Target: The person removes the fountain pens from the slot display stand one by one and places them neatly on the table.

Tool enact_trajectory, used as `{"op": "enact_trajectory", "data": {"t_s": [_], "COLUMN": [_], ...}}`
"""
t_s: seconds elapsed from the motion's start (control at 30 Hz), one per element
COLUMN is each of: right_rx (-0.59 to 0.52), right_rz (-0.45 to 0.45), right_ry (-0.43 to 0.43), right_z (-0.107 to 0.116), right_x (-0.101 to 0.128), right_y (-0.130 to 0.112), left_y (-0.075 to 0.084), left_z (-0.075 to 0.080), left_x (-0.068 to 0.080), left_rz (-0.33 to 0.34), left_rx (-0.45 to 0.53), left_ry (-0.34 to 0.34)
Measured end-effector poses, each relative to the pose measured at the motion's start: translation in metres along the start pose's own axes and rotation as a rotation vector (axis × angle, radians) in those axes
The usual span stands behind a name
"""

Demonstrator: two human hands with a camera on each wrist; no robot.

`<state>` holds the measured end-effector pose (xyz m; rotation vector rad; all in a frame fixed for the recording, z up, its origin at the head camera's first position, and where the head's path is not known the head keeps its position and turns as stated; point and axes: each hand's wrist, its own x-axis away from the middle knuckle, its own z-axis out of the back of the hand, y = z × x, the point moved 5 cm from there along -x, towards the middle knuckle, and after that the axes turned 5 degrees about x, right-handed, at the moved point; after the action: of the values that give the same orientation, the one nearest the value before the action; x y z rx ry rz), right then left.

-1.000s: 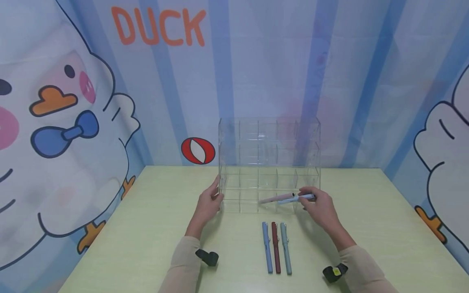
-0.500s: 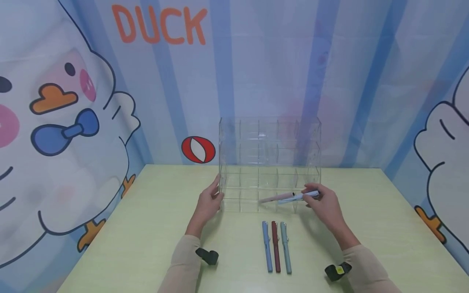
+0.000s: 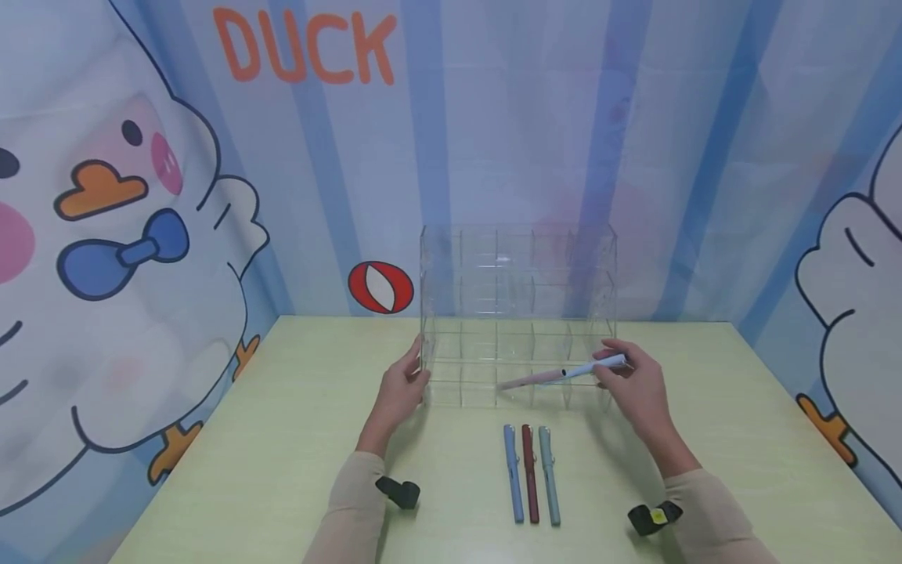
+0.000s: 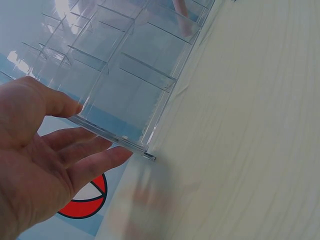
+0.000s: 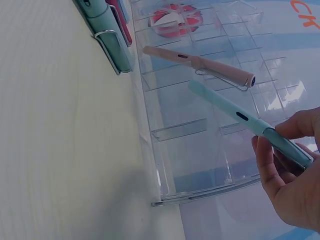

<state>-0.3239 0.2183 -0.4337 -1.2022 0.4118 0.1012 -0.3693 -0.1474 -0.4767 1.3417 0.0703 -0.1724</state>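
Observation:
A clear acrylic rack (image 3: 516, 363) with rows of compartments stands upright on the table. My left hand (image 3: 402, 393) grips its left side panel, thumb in front and fingers behind in the left wrist view. With thumb and fingertips, my right hand (image 3: 637, 384) pinches a light blue pen (image 5: 225, 107) by its capped end. That pen slants at the rack's lower right, its free end pointing left. Beside it a dusty pink pen (image 5: 215, 67) leans in a bottom-row compartment, one end sticking up and out to the right.
Three capped pens lie side by side on the table (image 3: 268, 486) before the rack: blue (image 3: 514, 474), dark red (image 3: 531, 474) and grey-green (image 3: 550, 476). Behind the rack hangs a striped cloth backdrop (image 3: 465, 141) with cartoon ducks.
My right hand has moved up and to the right, drawing the light blue pen along the pink one toward its upper end. The left hand and the rack stay put.

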Motion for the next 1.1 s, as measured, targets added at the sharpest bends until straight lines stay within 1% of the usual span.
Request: {"op": "enact_trajectory", "data": {"t_s": [0.1,0.23,0.43,0.67,0.8,0.9,1.1], "right_rx": [-0.057,-0.089,-0.090,-0.084,-0.092,-0.116,-0.210], "right_rz": [0.000,-0.018,-0.055,-0.047,-0.016,0.039,0.141], "right_ry": [0.038,0.076,0.112,0.163,0.207,0.243,0.311], "right_z": [0.004,0.008,0.015,0.021,0.025,0.030,0.037], "right_x": [-0.001,-0.003,-0.003,-0.002,-0.001,0.000,0.002], "right_y": [0.000,0.002,-0.005,-0.014,-0.019,-0.024,-0.035], "left_y": [0.001,0.001,0.001,0.002,0.001,0.000,0.000], "left_z": [0.000,0.000,0.001,0.001,0.001,0.001,0.000], "left_x": [0.001,0.001,0.002,0.002,0.001,0.001,0.000], "left_rz": [0.001,0.012,0.012,0.004,-0.001,-0.004,-0.004], "left_rx": [0.002,-0.006,-0.007,-0.003,-0.003,-0.010,0.002], "left_ry": [0.003,0.006,0.006,0.004,0.005,0.005,0.004]}}
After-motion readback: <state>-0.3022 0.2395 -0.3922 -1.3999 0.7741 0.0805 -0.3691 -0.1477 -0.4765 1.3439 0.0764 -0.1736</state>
